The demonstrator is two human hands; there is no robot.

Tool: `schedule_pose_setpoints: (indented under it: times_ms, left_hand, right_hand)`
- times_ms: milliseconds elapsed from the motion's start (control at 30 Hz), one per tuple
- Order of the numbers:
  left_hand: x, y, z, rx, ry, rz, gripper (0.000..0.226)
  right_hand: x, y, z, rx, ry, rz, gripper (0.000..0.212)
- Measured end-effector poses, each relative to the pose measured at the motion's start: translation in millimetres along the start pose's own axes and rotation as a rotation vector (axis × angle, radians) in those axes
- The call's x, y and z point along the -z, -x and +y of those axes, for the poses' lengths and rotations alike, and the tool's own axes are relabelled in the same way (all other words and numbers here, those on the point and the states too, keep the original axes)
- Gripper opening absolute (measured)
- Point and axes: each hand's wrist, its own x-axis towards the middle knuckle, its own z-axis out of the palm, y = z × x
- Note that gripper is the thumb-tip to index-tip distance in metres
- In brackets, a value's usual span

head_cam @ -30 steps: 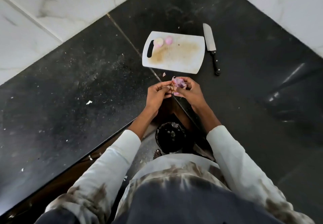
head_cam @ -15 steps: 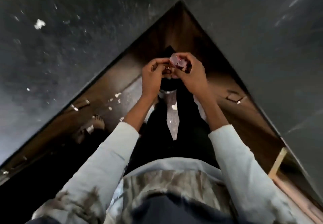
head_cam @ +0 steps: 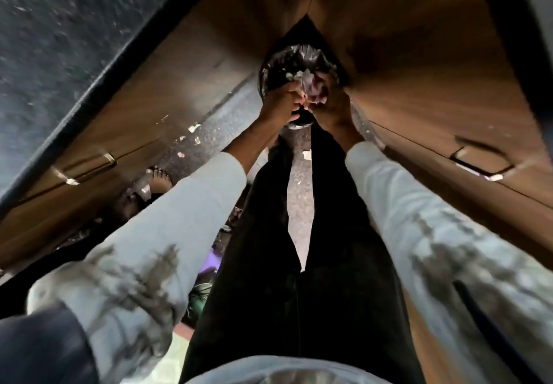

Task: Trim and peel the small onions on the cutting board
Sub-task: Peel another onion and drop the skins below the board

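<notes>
Kitchen: dark counter (head_cam: 45, 39), wooden cabinets (head_cam: 419, 69).

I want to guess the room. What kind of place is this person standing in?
Probably a home kitchen. A dark speckled counter runs above brown wooden cupboards with handles, and on the floor there is a bin lined with a black bag. Both hands, left hand and right hand, hold a purplish onion over it.

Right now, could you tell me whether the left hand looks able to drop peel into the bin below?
Probably yes: the left hand sits directly over the open bin, beside the right hand holding the onion, with nothing between it and the opening.
</notes>
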Motion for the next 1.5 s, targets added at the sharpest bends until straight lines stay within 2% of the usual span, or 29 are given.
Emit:
schedule_pose_setpoints:
  times_ms: [100, 167, 200, 300, 400, 533, 633, 700, 833, 967, 1167, 1367, 1500]
  left_hand:
    - [-1, -5, 5, 0.074, -0.038, 0.019, 0.031]
    - [7, 3, 11, 0.028, -0.086, 0.011, 0.038]
    - [9, 9, 15, -0.021, -0.11, 0.02, 0.04]
    - [10, 43, 36, -0.221, -0.198, 0.06, 0.042]
    - [3, 93, 69, -0.463, -0.313, 0.12, 0.042]
    - [-3, 181, 122, -0.896, -0.52, 0.282, 0.043]
    - [-7, 236, 157, -1.092, -0.579, 0.43, 0.035]
    - [-7, 256, 181, -1.162, -0.574, 0.494, 0.031]
    - [-7, 274, 228, -1.163, -0.597, 0.555, 0.029]
    - [-12, 268, 258, -1.127, -0.589, 0.631, 0.029]
    - [-8, 244, 286, -1.014, -0.573, 0.735, 0.027]
    - [-15, 217, 302, -0.966, -0.645, 0.733, 0.032]
    - [-22, 208, 314, -0.919, -0.754, 0.737, 0.03]
  right_hand:
    - [22, 17, -38, -0.028, 0.009, -0.054, 0.052]
    - [36, 17, -44, -0.034, 0.034, -0.068, 0.043]
    - [41, 15, -41, -0.008, 0.008, -0.053, 0.047]
    - [70, 27, -69, 0.091, -0.038, -0.009, 0.057]
    - [120, 63, -150, 0.187, 0.014, -0.021, 0.052]
    - [185, 103, -235, 0.354, 0.079, 0.049, 0.042]
    - [224, 120, -283, 0.461, 0.065, 0.131, 0.038]
    - [247, 123, -308, 0.535, 0.055, 0.139, 0.041]
    - [279, 118, -338, 0.636, 0.105, 0.159, 0.036]
    - [280, 95, -351, 0.578, 0.025, 0.227, 0.034]
    - [284, 40, -380, 0.629, 0.05, 0.288, 0.028]
    - [286, 5, -374, 0.716, 0.109, 0.274, 0.021]
    - [298, -22, -373, 0.653, 0.064, 0.309, 0.021]
